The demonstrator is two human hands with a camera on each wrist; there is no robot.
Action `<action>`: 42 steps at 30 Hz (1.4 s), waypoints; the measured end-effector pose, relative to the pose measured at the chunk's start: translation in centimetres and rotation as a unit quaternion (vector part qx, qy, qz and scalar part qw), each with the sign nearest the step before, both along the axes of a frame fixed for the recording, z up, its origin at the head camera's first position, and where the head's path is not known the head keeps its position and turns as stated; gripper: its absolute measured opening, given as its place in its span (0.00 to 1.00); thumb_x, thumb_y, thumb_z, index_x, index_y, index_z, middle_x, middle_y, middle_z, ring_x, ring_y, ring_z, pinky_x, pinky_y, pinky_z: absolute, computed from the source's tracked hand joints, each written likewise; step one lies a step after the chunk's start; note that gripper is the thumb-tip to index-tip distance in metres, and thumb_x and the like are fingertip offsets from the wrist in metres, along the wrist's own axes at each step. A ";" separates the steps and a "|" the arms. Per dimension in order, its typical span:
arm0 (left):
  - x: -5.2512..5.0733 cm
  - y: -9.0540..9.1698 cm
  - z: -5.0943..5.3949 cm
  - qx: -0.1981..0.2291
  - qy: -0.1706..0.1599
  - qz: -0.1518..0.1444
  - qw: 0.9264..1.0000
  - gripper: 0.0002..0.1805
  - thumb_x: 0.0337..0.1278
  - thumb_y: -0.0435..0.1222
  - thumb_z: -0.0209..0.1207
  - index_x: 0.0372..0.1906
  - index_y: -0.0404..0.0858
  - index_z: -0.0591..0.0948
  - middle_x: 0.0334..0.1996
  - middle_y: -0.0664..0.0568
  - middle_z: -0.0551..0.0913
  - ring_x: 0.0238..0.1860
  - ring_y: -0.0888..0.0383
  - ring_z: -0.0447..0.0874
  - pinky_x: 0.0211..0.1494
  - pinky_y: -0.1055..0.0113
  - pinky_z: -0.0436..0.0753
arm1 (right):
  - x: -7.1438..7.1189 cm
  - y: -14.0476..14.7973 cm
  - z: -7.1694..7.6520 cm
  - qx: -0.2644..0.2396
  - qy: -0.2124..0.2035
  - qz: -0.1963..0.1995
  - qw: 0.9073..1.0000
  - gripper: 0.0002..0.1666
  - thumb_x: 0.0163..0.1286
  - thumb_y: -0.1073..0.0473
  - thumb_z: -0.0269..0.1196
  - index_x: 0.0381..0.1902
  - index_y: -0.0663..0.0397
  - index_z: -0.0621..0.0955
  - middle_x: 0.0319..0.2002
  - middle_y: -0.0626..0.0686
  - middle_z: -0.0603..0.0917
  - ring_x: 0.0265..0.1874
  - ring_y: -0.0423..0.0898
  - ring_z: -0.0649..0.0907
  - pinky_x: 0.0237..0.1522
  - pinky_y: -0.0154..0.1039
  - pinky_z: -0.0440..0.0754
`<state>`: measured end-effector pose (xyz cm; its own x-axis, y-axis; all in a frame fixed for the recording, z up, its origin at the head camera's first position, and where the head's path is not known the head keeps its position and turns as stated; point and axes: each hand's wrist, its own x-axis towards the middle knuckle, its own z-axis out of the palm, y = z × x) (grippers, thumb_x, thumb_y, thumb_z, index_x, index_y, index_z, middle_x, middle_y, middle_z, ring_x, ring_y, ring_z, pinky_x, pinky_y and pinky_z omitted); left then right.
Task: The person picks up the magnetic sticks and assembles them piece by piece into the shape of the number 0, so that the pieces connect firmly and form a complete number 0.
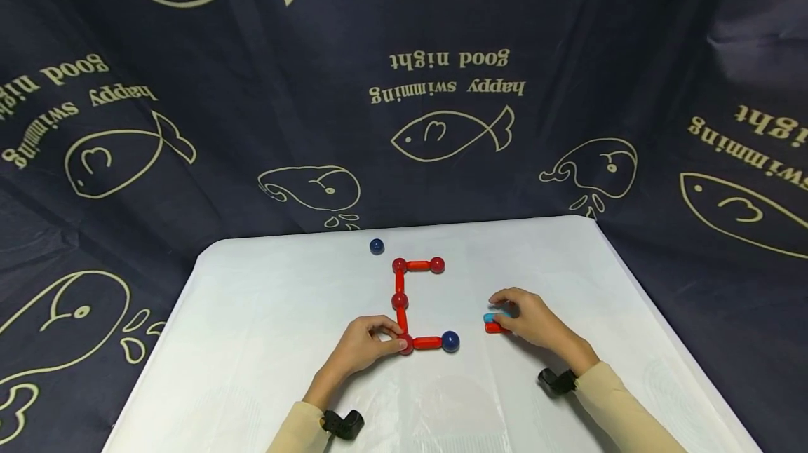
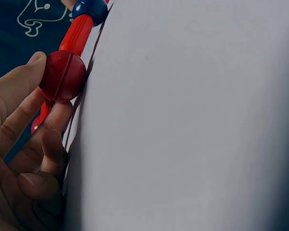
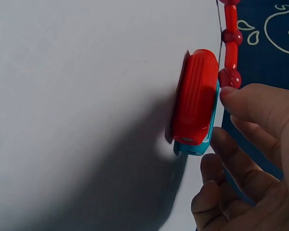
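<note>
Left hand (image 1: 369,346) pinching red corner ball (image 1: 407,345) of ball-and-rod chain (image 1: 428,343); right hand (image 1: 535,321), fingers apart, at red rod (image 3: 196,98) and cyan rod (image 1: 489,318), contact unclear; blue end ball (image 1: 450,341) between hands

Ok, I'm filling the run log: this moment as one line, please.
left hand: pinches near red corner ball | right hand: beside red rod, blue rod | far blue ball: unattached

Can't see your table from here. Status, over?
Left hand pinches red corner ball. Right hand at red rod and blue rod, contact unclear. C-shaped frame on table. Navy end ball between hands.
</note>
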<state>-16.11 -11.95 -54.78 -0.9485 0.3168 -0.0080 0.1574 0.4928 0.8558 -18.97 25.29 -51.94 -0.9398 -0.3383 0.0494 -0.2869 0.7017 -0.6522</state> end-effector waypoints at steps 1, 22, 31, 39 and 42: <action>0.0 0.0 0.0 0.001 0.001 0.000 1.000 0.10 0.53 0.49 0.76 0.37 0.51 0.89 0.31 0.62 0.89 0.21 0.66 0.71 0.23 0.71 0.71 | 0.0 0.0 -0.1 -0.001 -0.002 0.005 1.000 0.17 0.67 0.62 0.71 0.54 0.55 0.84 0.49 0.52 0.86 0.44 0.46 0.82 0.42 0.37 0.84; 0.1 0.1 0.0 0.006 0.006 0.003 1.000 0.10 0.53 0.49 0.76 0.37 0.51 0.90 0.31 0.61 0.89 0.18 0.68 0.70 0.21 0.71 0.71 | -1.5 -0.4 0.2 0.005 -0.015 0.071 0.997 0.10 0.68 0.62 0.70 0.47 0.55 0.87 0.43 0.49 0.88 0.38 0.40 0.82 0.43 0.35 0.84; 0.0 0.0 -0.1 0.009 0.004 0.007 1.000 0.10 0.53 0.49 0.76 0.37 0.51 0.90 0.31 0.61 0.89 0.18 0.67 0.71 0.20 0.71 0.70 | -1.7 -0.8 0.1 0.027 -0.002 0.052 0.998 0.12 0.69 0.62 0.69 0.49 0.52 0.88 0.45 0.47 0.88 0.41 0.41 0.82 0.49 0.39 0.85; 0.0 0.0 -0.3 0.006 0.003 0.009 1.000 0.10 0.53 0.50 0.76 0.37 0.52 0.90 0.31 0.61 0.89 0.18 0.67 0.71 0.21 0.71 0.71 | -1.8 -1.6 0.4 0.021 -0.001 0.038 0.999 0.13 0.70 0.61 0.68 0.52 0.53 0.87 0.45 0.47 0.88 0.41 0.42 0.83 0.50 0.42 0.85; 0.0 0.0 -0.4 0.004 0.003 0.009 1.000 0.10 0.53 0.50 0.75 0.37 0.52 0.90 0.31 0.61 0.89 0.18 0.67 0.71 0.21 0.71 0.71 | -2.0 -1.9 0.4 0.017 -0.004 0.034 0.999 0.13 0.72 0.60 0.67 0.52 0.53 0.87 0.44 0.47 0.88 0.41 0.42 0.83 0.49 0.41 0.85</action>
